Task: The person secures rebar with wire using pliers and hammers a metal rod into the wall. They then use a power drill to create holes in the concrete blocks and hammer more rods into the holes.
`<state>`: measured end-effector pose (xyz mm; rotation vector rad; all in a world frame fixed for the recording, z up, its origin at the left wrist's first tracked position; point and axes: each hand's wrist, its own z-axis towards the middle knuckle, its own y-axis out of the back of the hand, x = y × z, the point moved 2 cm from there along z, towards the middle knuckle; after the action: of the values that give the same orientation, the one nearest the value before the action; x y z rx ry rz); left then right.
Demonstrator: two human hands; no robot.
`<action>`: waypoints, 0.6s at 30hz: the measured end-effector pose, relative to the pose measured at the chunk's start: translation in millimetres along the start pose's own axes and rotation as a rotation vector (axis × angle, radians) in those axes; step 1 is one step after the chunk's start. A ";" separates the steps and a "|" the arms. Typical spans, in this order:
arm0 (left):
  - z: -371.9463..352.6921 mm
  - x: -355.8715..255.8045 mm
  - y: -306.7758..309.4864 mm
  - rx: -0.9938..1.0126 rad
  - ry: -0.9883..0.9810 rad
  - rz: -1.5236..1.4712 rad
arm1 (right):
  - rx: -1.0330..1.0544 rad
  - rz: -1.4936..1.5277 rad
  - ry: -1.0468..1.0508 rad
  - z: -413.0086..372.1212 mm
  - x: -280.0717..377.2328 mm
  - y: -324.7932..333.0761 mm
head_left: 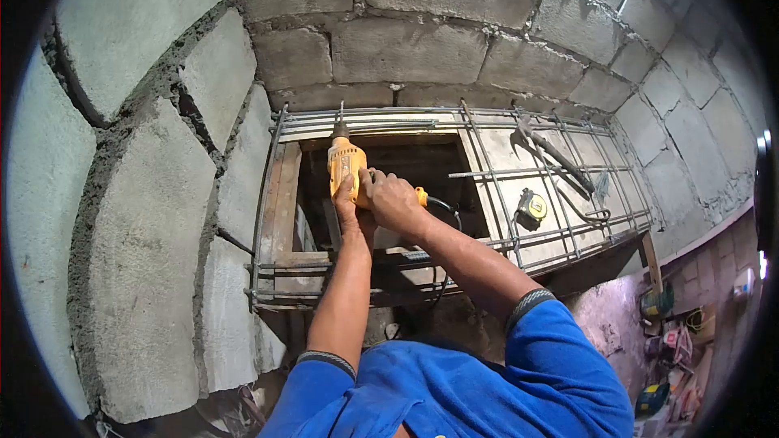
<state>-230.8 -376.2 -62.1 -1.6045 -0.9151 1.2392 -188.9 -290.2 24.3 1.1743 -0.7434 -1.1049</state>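
A yellow power drill (346,164) is held in both my hands, its bit pointing away from me at the block wall (410,49). My left hand (349,209) grips the lower side of the drill body. Wrapped over its handle is my right hand (391,203), and part of the handle is hidden under the fingers. The drill bit (341,112) overlaps the rebar along the wall in this view. A black cord (448,206) runs from the handle down past my right forearm. Below the drill lies a square opening with a wooden frame (281,195).
A rebar grid (487,173) spans the board platform (507,191) around the opening. On its right side lie a hammer (556,158) and a yellow-black tape measure (532,206). Block walls (146,259) enclose the left, back and right. Assorted items (673,341) lie on the floor at lower right.
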 end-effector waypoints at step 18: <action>-7.2 9.7 -11.8 0.000 0.012 -0.022 | 0.072 0.017 0.031 -5.3 -12.5 12.8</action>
<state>-222.0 -364.7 -53.4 -1.5961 -0.9229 1.2127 -184.6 -276.5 36.3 1.2409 -0.7730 -1.0503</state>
